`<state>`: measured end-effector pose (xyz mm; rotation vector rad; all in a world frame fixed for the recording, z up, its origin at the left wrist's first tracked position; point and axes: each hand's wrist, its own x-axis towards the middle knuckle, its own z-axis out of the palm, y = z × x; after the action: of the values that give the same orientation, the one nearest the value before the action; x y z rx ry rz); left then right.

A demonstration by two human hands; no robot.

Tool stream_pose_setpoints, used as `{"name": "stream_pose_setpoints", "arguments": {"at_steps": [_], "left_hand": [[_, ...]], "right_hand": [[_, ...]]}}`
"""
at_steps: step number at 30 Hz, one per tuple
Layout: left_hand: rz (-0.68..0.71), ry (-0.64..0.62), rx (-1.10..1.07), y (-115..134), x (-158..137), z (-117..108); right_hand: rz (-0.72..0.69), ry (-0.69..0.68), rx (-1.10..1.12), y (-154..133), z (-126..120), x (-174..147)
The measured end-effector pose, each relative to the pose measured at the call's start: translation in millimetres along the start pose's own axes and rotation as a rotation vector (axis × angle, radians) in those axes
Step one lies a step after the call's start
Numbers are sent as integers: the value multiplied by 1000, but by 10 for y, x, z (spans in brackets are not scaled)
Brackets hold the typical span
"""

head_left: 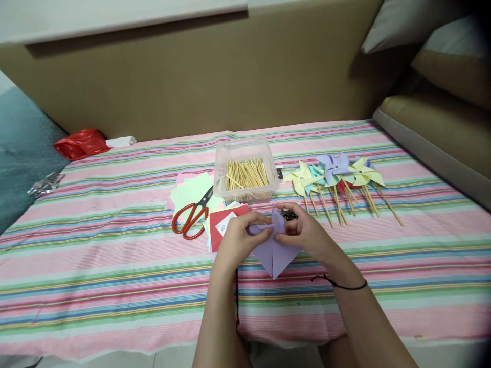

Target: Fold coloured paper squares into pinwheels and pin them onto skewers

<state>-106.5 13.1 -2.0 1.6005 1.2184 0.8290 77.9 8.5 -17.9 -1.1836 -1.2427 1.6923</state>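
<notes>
Between my two hands is a sheet of purple paper (pixel 271 255), slit up from its lower corner and with its upper parts curled inward. My left hand (pixel 245 232) pinches the paper's left part, thumb near the middle. On the other side my right hand (pixel 301 230) grips the paper, thumb at the centre and fingers curled behind. A small dark heap of tiny pieces (pixel 290 215) shows partly behind my right hand. Left of my left hand lies a stack of coloured paper with a red sheet (pixel 217 230) on top, and beside it red-handled scissors (pixel 192 217).
Behind my hands stands a clear plastic box (pixel 245 193) of wooden sticks (pixel 245 174). Several finished paper pinwheels (pixel 335 168) lie to the right. Pale green paper (pixel 184 194) sits under the scissors, and a red plastic bag (pixel 86 144) is at the far left on the striped cloth (pixel 115 266).
</notes>
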Motion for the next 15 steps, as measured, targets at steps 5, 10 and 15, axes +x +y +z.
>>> {"name": "stream_pose_setpoints", "arguments": {"at_steps": [5, 10, 15], "left_hand": [[-12, 9, -4, 6, 3, 1], [-126, 58, -208, 99, -14, -32], [-139, 102, -496, 178, -21, 15]], "right_hand": [[-8, 1, 10, 26, 8, 8], [2, 26, 106, -54, 33, -30], [-49, 233, 192, -138, 83, -47]]}}
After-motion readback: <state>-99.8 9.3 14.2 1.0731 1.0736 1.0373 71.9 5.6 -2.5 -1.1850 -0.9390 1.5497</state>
